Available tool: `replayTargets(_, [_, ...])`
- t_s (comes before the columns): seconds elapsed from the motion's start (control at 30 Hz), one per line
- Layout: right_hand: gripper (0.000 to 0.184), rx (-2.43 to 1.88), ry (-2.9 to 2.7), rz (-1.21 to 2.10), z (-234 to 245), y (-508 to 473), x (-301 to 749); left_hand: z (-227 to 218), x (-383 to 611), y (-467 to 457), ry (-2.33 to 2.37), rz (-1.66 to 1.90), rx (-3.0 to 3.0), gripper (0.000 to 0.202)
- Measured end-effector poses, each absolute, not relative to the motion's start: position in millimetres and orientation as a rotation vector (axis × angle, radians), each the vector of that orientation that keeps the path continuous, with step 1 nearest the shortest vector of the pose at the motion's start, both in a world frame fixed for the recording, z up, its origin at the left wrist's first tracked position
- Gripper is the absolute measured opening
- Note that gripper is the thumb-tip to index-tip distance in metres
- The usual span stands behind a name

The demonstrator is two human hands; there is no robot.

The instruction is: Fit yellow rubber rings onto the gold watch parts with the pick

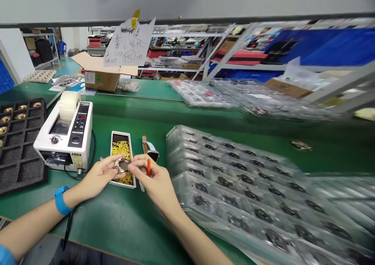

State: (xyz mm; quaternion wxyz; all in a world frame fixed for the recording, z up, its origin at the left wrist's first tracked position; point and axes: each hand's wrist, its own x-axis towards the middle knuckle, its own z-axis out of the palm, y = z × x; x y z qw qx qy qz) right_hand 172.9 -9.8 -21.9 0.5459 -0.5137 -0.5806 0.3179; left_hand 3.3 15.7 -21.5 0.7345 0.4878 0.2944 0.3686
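My left hand [101,174] pinches a small round gold-rimmed metal part [122,165] just above a white box of yellow rings [121,147] on the green bench. My right hand [152,179] touches the same part with thumb and forefinger and has a thin orange stick [149,167] tucked between its fingers. A blue band [61,200] circles my left wrist. A small tool with a brown handle [150,149] lies just behind my right hand.
A white tape dispenser [66,134] with a tape roll stands to the left, beside a black foam tray [17,147] holding gold parts. Stacks of clear plastic trays [249,190] with dark parts fill the right side. A cardboard box [101,75] and shelves lie behind.
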Motion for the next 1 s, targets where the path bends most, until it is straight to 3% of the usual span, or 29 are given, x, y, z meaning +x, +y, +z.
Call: replayTargets(1.0, [0.011, -1.258, -1.595, 0.308, -24.9, -14.8, 165.6, -24.8, 11.1, 12.6, 0.654, 0.836, 1.147, 0.041])
